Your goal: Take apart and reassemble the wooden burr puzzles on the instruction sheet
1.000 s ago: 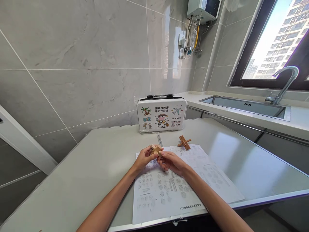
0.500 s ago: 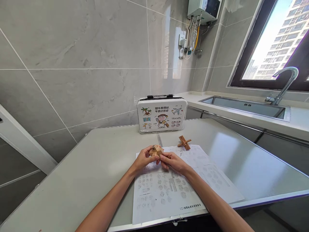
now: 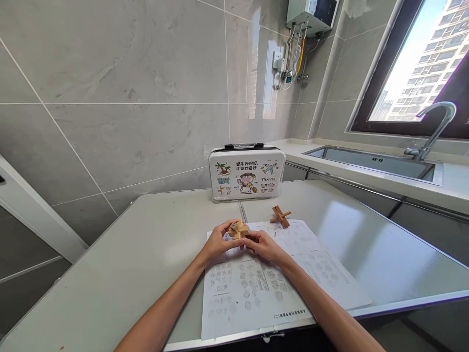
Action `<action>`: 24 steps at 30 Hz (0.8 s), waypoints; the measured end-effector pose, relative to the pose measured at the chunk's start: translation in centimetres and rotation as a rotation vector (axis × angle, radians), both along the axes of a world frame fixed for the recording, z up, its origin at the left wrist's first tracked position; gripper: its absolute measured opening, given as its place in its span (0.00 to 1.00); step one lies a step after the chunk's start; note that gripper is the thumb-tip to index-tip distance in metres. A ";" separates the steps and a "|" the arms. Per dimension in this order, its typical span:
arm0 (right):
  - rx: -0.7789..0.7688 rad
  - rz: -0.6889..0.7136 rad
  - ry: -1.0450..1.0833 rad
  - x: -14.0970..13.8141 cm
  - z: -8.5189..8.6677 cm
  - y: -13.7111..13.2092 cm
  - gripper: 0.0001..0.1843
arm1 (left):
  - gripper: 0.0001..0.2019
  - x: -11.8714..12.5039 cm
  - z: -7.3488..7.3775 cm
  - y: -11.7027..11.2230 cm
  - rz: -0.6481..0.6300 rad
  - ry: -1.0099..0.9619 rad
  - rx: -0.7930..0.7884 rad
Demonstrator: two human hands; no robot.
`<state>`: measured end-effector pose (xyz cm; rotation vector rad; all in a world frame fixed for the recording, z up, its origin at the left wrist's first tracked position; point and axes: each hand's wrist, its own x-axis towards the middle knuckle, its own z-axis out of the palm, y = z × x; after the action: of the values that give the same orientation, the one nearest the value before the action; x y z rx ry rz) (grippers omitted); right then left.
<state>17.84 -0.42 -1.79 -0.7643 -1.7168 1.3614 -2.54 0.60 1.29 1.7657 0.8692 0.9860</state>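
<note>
A light-coloured wooden interlocking puzzle (image 3: 239, 230) is held up between my two hands, over the far part of a printed sheet (image 3: 252, 303). My left hand (image 3: 218, 240) is closed on its left side, thumb along the lower edge. From the right, my right hand (image 3: 264, 245) pinches the puzzle's lower right side; some of its fingers are hidden underneath. A darker brown wooden puzzle of crossed pieces (image 3: 281, 216) lies beyond my right hand, near the top of the sheet.
A white case with cartoon prints (image 3: 246, 173) stands upright at the table's back, against the tiled wall. To the right run a counter with a sink (image 3: 370, 161) and a faucet (image 3: 436, 129). The white table (image 3: 120, 274) ends at a front edge close to me.
The light wooden puzzle has turned a little in my hands, and my fingers have shifted around it. The brown puzzle and the sheet stay where they were.
</note>
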 end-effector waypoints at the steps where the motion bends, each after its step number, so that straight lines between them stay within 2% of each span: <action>1: 0.014 -0.026 -0.020 -0.1 -0.1 0.0 0.28 | 0.30 0.1 0.0 0.0 0.028 0.008 0.009; 6: 0.093 -0.119 -0.073 -0.4 -0.6 0.0 0.28 | 0.32 0.1 -0.4 -0.2 0.135 0.064 0.052; 9: 0.088 -0.149 -0.054 -0.7 -0.7 -0.2 0.27 | 0.33 0.1 -0.7 0.0 0.161 0.065 0.065; 19: -0.255 0.108 0.351 -1.3 -0.9 -0.3 0.19 | 0.34 0.6 -0.6 -0.1 0.023 -0.149 -0.129; 24: -0.318 0.181 0.466 -1.2 -1.1 -0.4 0.17 | 0.33 0.7 -0.2 -0.5 0.001 -0.163 -0.133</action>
<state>16.59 -0.84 -2.88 -0.4148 -1.2402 1.8006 -1.86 0.09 1.10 1.5503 0.8128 1.0340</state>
